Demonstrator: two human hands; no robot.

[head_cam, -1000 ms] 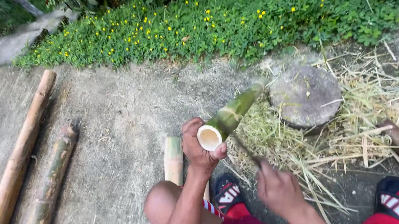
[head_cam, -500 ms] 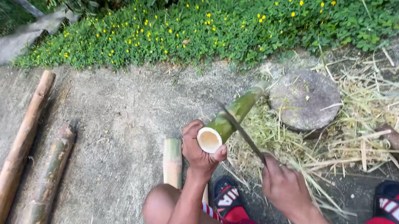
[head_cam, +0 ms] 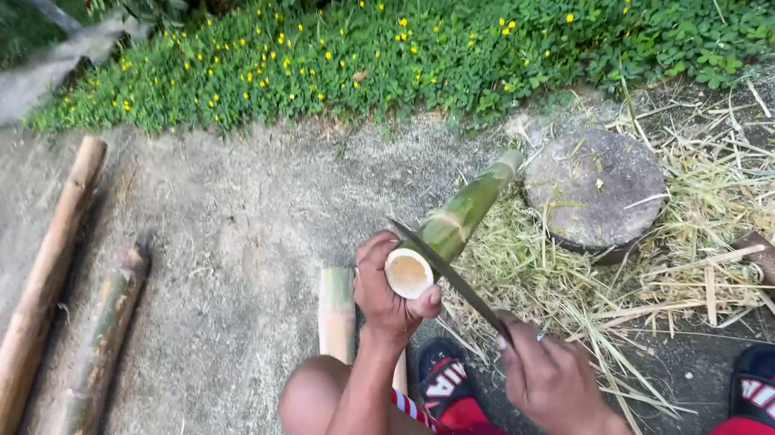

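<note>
Outdoors, on a patch of bare concrete ground (head_cam: 230,256), a seated person's left hand (head_cam: 390,294) was wrapped firmly around the near end of a green bamboo section (head_cam: 458,219), its pale cut face turned up toward the camera while the far end slanted away to rest by a round stone slab (head_cam: 594,188). Just to the right of that grip, the right hand (head_cam: 552,380) was closed around the handle of a long, dark blade (head_cam: 448,275), whose edge lay across the rim of the cut end (whether it had bitten into the wood could not be told). Directly below the gripped end, a short pale bamboo piece (head_cam: 335,309) lay on the ground beside the person's knee. Dry straw and shavings (head_cam: 707,242) were scattered past the blade hand, around the slab. Well away to the left of the gripping hand lay two longer brown poles (head_cam: 47,271) side by side, and beyond them a bank of yellow-flowered greenery (head_cam: 380,55). Red-and-black sandals (head_cam: 773,423) showed at the near right.
</note>
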